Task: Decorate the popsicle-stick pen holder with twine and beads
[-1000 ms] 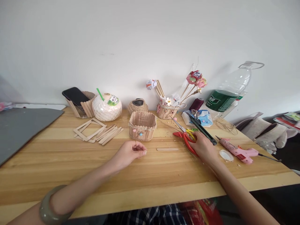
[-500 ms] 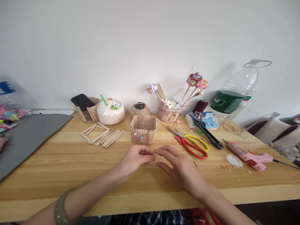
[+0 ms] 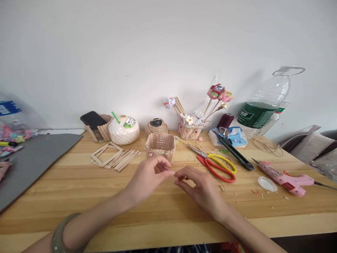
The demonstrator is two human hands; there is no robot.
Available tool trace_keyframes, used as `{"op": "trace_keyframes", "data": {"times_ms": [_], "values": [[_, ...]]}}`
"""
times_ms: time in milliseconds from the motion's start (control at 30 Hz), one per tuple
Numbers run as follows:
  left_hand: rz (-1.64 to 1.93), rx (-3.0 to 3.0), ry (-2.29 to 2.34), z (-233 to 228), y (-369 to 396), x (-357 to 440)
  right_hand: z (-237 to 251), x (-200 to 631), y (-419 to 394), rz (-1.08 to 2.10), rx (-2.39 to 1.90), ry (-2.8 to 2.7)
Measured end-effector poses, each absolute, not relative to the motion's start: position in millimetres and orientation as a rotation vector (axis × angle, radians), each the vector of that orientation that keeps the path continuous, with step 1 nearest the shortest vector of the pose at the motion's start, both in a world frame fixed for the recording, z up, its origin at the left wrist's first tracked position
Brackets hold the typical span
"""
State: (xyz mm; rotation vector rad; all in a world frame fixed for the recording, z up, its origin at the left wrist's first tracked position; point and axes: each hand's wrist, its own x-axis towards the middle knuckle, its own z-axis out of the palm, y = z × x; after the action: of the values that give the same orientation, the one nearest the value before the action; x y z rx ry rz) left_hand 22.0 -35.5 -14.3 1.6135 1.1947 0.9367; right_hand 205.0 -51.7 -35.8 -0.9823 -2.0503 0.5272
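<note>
My left hand (image 3: 152, 177) is curled above the table, its thumb reaching toward the fingertips of my right hand (image 3: 201, 188). The tips of the two hands almost meet. Fingers and thumb of each hand are drawn together; anything between them is too small or hidden to make out. Just behind my left hand stands a small basket (image 3: 162, 142) made of craft sticks, with twine round its rim and a pink pom-pom on its front. My left fingers cover part of its lower front. Scissors (image 3: 218, 163) with red and yellow handles lie open to the right of my right hand.
Craft sticks (image 3: 126, 160) and stick frames (image 3: 105, 154) lie left. Behind are a phone (image 3: 93, 120) in a stick holder, a wrapped coconut (image 3: 123, 131), twine (image 3: 157, 127) and a flower basket (image 3: 190, 130). A utility knife (image 3: 234, 151), pink glue gun (image 3: 286, 179) and large bottle (image 3: 263, 102) stand right.
My right fingers have closed from spread to a pinch near my left thumb. The left hand has risen slightly and now covers more of the basket's front. The view has shifted a little.
</note>
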Motion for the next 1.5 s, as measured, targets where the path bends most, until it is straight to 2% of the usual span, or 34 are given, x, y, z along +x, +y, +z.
{"op": "trace_keyframes", "data": {"times_ms": [67,133,233,633,1300,1500], "values": [[1.051,2.030,1.289,-3,-25,14,-35,207,-46,0.538,-0.990,-2.013],[0.869,2.279,1.349,7,-10,7,-35,208,-38,0.554,-0.985,-1.982],[0.669,2.344,1.258,13,11,2,-34,208,-28,0.569,-0.958,-1.944],[0.568,2.044,1.115,38,28,-3,-25,189,-13,0.609,-0.872,-1.775],[0.746,1.870,1.248,21,16,12,-26,187,-13,0.749,-0.925,-1.643],[0.772,1.756,1.256,21,14,9,-27,204,-15,0.708,-1.078,-1.539]]}}
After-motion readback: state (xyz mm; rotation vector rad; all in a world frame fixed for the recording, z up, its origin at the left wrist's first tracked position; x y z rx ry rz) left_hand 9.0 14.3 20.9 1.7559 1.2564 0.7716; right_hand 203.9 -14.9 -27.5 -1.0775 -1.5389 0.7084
